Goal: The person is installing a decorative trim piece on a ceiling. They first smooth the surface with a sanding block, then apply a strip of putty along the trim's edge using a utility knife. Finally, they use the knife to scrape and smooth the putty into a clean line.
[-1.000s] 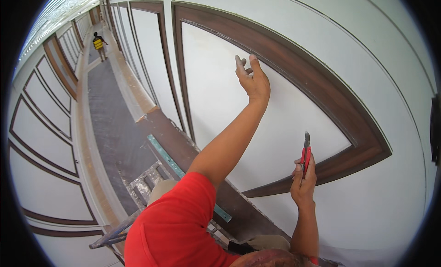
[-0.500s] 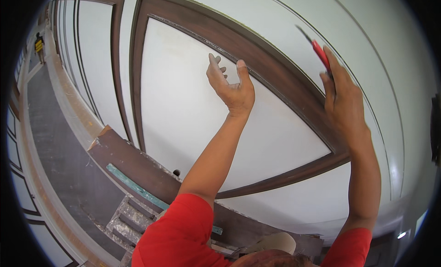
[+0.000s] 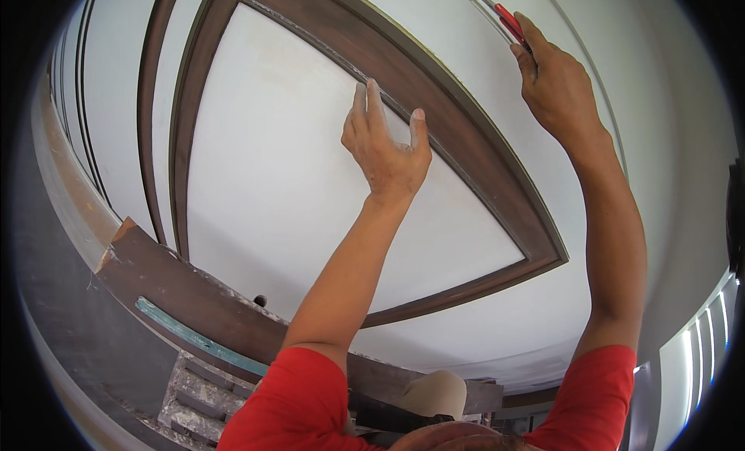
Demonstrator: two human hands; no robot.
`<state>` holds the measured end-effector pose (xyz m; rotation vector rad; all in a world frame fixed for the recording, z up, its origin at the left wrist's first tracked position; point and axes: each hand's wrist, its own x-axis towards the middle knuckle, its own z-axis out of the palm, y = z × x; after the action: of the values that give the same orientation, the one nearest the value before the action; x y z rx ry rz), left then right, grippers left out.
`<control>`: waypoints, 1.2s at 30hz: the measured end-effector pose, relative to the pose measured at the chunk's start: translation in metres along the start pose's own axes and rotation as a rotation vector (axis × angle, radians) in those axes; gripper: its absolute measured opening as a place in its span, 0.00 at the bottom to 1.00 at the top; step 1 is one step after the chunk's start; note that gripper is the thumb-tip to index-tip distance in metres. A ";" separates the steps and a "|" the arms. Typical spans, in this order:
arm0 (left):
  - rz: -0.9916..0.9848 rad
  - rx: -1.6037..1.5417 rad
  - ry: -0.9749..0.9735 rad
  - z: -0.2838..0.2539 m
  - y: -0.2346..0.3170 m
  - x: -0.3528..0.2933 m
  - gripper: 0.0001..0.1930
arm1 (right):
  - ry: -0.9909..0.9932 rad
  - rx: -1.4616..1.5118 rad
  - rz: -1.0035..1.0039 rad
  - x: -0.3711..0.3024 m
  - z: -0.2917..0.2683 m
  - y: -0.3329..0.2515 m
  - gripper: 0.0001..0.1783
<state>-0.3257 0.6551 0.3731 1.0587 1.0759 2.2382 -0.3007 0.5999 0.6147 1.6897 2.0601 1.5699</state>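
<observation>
My left hand [image 3: 386, 140] is raised with its dusty fingers apart and holds nothing. Its fingertips lie at the inner edge of a dark brown wooden frame [image 3: 442, 102], over the white panel [image 3: 287, 156] inside it; whether they press on it I cannot tell. Higher up on the right, my right hand [image 3: 560, 86] grips a slim red utility knife [image 3: 508, 20] with a grey blade. The blade points up and left, beside a thin line on the white wall above the frame. Contact between blade and wall is unclear.
Below my left arm runs a brown plank [image 3: 182, 276] with a chipped end and a teal strip [image 3: 198, 338] along it. Paint-spattered slats [image 3: 202, 397] stand underneath. Dark floor [image 3: 58, 311] shows at the left, and a bright slatted opening [image 3: 698, 366] at the lower right.
My right hand with the knife has moved up and left, closer to the line on the wall. My left fingers have straightened upward toward the frame. The view has shifted; the distant person is out of sight.
</observation>
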 end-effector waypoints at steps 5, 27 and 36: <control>0.002 -0.029 0.045 0.001 -0.006 0.002 0.40 | -0.002 -0.006 -0.031 0.005 0.001 -0.008 0.23; 0.020 -0.138 0.191 -0.001 -0.012 0.011 0.38 | -0.219 -0.116 0.122 0.003 -0.047 -0.059 0.26; 0.024 -0.133 0.249 -0.004 -0.022 0.021 0.38 | -0.215 -0.163 0.083 -0.003 -0.041 -0.054 0.26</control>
<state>-0.3402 0.6801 0.3634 0.7573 0.9978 2.4715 -0.3613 0.5772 0.5954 1.8144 1.7335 1.4592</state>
